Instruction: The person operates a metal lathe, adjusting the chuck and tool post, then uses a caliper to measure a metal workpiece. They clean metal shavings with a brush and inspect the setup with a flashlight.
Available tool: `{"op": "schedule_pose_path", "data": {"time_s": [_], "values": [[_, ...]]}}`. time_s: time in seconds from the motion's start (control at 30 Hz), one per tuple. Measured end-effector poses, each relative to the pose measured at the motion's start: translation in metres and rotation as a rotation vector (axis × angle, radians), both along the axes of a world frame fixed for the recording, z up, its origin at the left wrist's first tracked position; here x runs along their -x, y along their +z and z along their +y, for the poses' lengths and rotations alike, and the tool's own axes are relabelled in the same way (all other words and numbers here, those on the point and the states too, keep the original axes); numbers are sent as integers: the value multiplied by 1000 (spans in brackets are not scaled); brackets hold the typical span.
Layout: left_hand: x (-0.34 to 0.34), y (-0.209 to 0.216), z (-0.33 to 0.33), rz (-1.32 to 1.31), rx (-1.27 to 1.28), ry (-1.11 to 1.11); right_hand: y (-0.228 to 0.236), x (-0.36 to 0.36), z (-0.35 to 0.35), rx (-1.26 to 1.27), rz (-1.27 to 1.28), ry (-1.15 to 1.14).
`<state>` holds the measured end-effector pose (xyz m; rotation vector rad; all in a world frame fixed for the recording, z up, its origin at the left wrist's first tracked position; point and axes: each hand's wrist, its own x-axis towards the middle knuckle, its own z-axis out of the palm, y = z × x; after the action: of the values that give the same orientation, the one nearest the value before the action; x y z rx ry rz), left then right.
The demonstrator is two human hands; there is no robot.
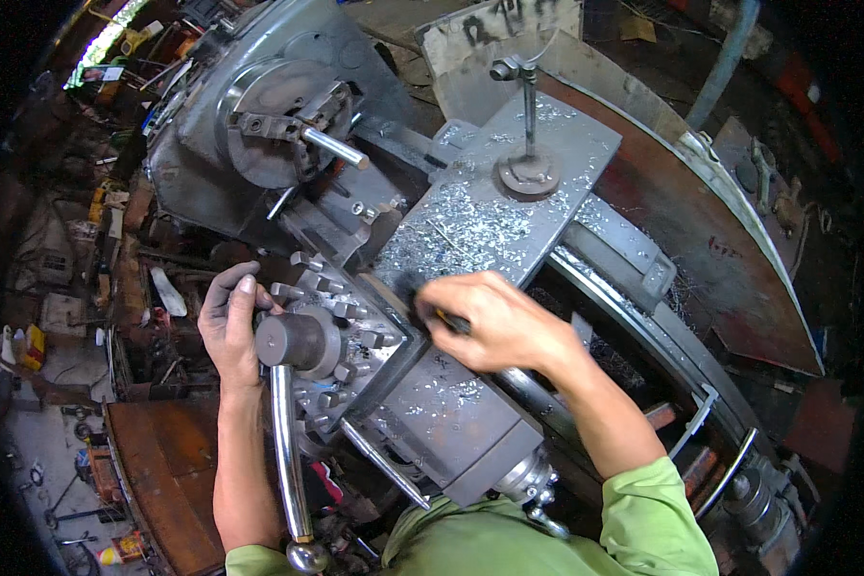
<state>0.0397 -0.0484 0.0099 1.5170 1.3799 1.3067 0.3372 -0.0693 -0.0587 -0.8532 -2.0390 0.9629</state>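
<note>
My right hand (pixel 494 322) is closed around a small dark brush (pixel 458 324). The brush's blurred dark end is at the near left edge of the metal slide plate (pixel 586 144), which is strewn with bright metal chips (pixel 470 230). My left hand (pixel 230 322) has its fingers curled and its thumb close to the index finger, beside the lathe's tool post (pixel 293 343); whatever it may hold is hidden. Several square-headed bolts (pixel 341 309) stand around the post. A shiny lever (pixel 286 442) with a ball end runs from it toward me.
Beyond the tool post, the lathe chuck (pixel 288 125) grips a shiny metal rod (pixel 336 147). An upright post with a round base (pixel 528 176) stands on the plate. A large curved tray (pixel 682 202) lies to the right. Tools clutter the floor (pixel 58 461) at left.
</note>
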Motion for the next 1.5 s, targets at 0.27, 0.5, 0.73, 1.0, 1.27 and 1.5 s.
{"op": "schedule_pose_path", "data": {"time_s": [0.27, 0.5, 0.73, 1.0, 1.27, 1.5], "values": [[0, 0, 0, -38, 18, -2, 9, -5, -1, -71, 107, -66], [-1, 1, 1, -42, 11, -4, 4, -3, -2, -88, 196, -28], [-2, 1, 0, -15, 12, 23, -3, 2, -1, -25, 32, -16], [-3, 0, 0, -43, 8, 10, 5, 3, -1, -14, 76, -84], [0, -2, 1, -51, -3, -6, -2, 0, -4, -51, 175, -171], [0, -2, 2, -67, -11, -4, 6, 4, -1, 31, 149, -248]]}}
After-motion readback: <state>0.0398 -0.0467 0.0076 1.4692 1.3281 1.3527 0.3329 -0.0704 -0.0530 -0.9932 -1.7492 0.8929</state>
